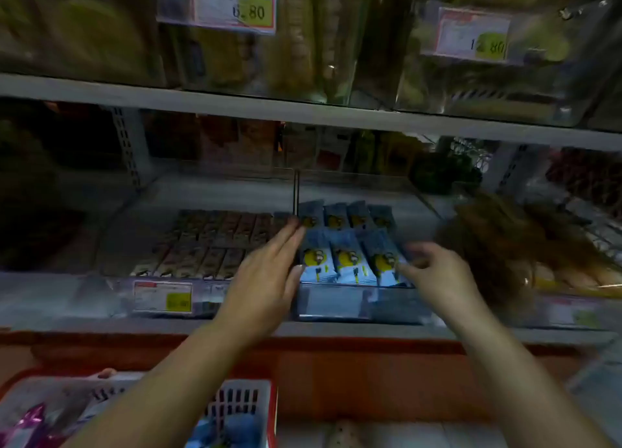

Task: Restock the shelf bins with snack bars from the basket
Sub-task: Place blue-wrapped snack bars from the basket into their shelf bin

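The step seems to be squaring the blue-wrapped snack bars with yellow print (346,255) inside the clear plastic shelf bin (336,304); the left hand (266,279) lays straight fingers (289,238) flat against the rows' left edge, gripping nothing; the right hand (437,276) curls loosely at the rightmost bar, too blurred to tell if it pinches; next, I judge, a hand must reach down to the white slotted plastic basket (242,404), where more blue packets (232,429) lie.

left hand (266,286): bare, nails short where they show | left forearm (161,390): uncovered down to lower left edge of frame | right hand (441,279): bare, blurred | right forearm (525,380): uncovered down to lower right corner
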Demonstrator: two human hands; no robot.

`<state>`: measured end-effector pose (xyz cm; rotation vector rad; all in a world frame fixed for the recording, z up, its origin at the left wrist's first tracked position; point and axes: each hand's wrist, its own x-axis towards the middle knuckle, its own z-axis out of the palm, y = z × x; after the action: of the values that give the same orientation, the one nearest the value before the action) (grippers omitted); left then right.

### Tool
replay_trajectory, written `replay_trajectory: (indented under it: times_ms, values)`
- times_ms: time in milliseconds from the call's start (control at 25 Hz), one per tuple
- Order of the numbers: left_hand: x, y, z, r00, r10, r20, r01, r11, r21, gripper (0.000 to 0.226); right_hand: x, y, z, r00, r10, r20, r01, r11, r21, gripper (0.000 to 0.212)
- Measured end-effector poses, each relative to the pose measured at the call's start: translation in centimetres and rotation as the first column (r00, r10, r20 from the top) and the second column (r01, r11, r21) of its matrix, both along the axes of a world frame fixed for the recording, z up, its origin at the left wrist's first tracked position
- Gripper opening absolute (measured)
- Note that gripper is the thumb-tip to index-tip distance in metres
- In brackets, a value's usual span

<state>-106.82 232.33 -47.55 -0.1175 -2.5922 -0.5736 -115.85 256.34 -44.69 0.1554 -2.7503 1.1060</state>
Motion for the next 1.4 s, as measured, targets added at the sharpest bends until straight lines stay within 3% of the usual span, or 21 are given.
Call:
replay_trajectory:
  times_ms: [160,240,320,400,480,560,640,760,840,920,960,1080,1160,1240,1320,1400]
  values:
    - [-0.1,0.4,0.0,1.0,0.015,-0.017,-0.015,1.0,0.015,0.057,0.9,-0.3,-1.0,0.999,0.031,-0.009,-0.029,0.989,0.147,0.032]
    - [0.5,0.6,0.4,1.0,-0.005,-0.025,0.008,0.996,0.094,0.055,2.0,-0.3,-1.0,0.987,0.005,-0.164,0.021,0.988,0.152,0.032]
    - [2.6,0.3,-0.1,0.995,-0.016,-0.098,0.03,0.989,0.145,0.051,4.4,-1.0,-0.9,0.914,0.007,-0.406,-0.005,1.0,0.007,0.028]
    - [6.0,-0.4,-2.0,0.988,-0.002,-0.154,0.018,0.994,0.104,0.045,8.0,-2.5,-1.9,0.865,0.072,-0.496,-0.179,0.969,-0.172,0.024]
    - [10.0,-1.5,-5.7,0.995,0.04,-0.089,-0.03,0.993,0.117,0.039,11.4,-4.8,-4.5,0.894,0.223,-0.389,-0.345,0.896,-0.28,0.023]
    - [13.9,-2.7,-9.9,0.98,0.085,0.178,-0.118,0.976,0.184,0.033,14.3,-7.5,-8.2,0.893,0.417,-0.169,-0.449,0.852,-0.27,0.022]
    - [17.1,-3.9,-14.0,0.87,0.098,0.484,-0.224,0.952,0.209,0.034,16.0,-10.0,-12.1,0.815,0.559,0.148,-0.536,0.827,-0.171,0.024]
    - [21.5,-5.7,-18.2,0.662,0.059,0.747,-0.331,0.917,0.221,0.039,17.3,-13.1,-17.5,0.605,0.541,0.584,-0.633,0.772,-0.059,0.029]
    - [23.5,-6.7,-19.9,0.578,0.047,0.815,-0.366,0.907,0.208,0.041,17.4,-14.9,-19.6,0.519,0.475,0.711,-0.659,0.752,-0.021,0.035]
    - [24.8,-7.2,-21.2,0.527,0.016,0.85,-0.377,0.901,0.216,0.043,17.4,-16.8,-21.3,0.506,0.42,0.754,-0.707,0.702,0.083,0.041]
    - [25.1,-7.4,-21.6,0.519,0.0,0.855,-0.379,0.896,0.231,0.044,17.3,-17.5,-22.2,0.51,0.412,0.755,-0.766,0.617,0.18,0.042]
    - [25.6,-8.0,-22.3,0.519,-0.04,0.854,-0.385,0.881,0.275,0.046,17.8,-18.6,-24.5,0.51,0.383,0.77,-0.86,0.231,0.454,0.028]
    - [25.7,-8.3,-22.5,0.517,-0.055,0.854,-0.415,0.857,0.306,0.047,18.3,-18.5,-25.4,0.522,0.347,0.779,-0.844,0.082,0.529,0.019]
    - [25.7,-8.3,-22.5,0.531,-0.047,0.846,-0.433,0.844,0.318,0.046,18.6,-18.4,-25.7,0.54,0.396,0.743,-0.828,0.095,0.552,0.022]
    - [25.3,-8.1,-22.3,0.554,-0.045,0.831,-0.444,0.829,0.341,0.047,18.5,-18.4,-24.9,0.513,0.47,0.719,-0.859,0.275,0.433,0.027]
    - [24.8,-7.6,-21.8,0.587,-0.077,0.806,-0.477,0.771,0.421,0.05,18.1,-18.4,-23.2,0.452,0.511,0.731,-0.849,0.499,0.177,0.03]
